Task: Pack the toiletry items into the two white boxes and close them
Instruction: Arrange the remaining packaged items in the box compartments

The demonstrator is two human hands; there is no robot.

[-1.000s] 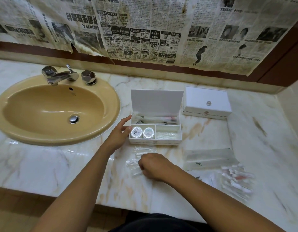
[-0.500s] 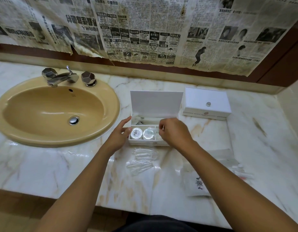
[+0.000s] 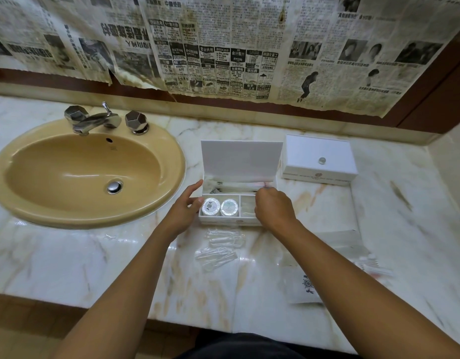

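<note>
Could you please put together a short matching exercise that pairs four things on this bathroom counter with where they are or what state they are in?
Things:
1. open white box
2. closed white box
3. two round tins
4. clear plastic packets

Places or states:
A. loose on the marble counter, nearer the person than the open box
B. lid shut, small knob on top, far right
C. side by side in the front left compartment
D. lid standing up, a hand at each side

Pairs: 1-D, 2-B, 3-C, 4-A
</note>
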